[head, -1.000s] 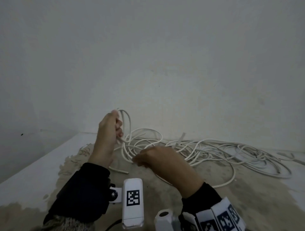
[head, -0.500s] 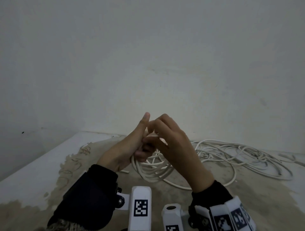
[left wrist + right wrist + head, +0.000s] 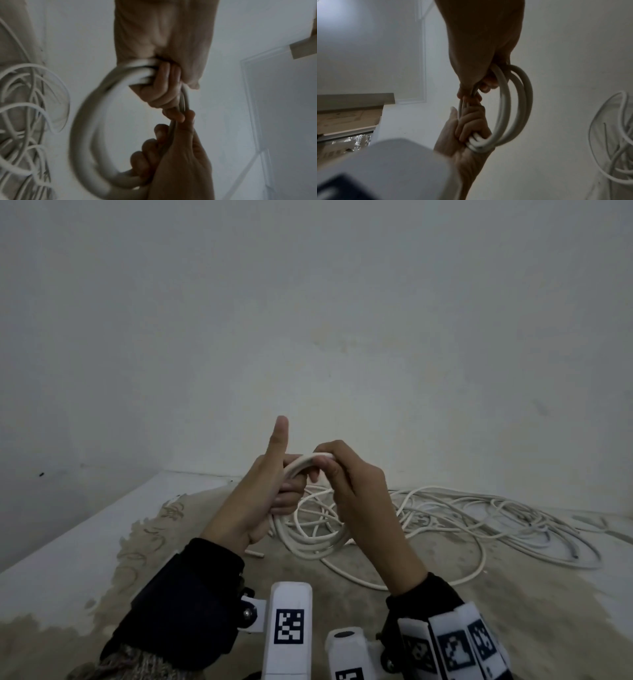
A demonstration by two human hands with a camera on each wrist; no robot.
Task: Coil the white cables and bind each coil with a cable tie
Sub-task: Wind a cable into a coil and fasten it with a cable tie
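white cable coil hangs between both hands, raised off the stained table. left hand has its fingers curled round several loops gathered in the palm, thumb sticking straight up. right hand, just beside it and touching at the fingertips, pinches one strand at the top of the coil between thumb and curled fingers. beyond the right hand, a loose tangle of cable sprawls across the table, trailing back toward the coil.

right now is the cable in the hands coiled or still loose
Partly coiled: the left hand and right hand grip several stacked loops; the rest lies loose.
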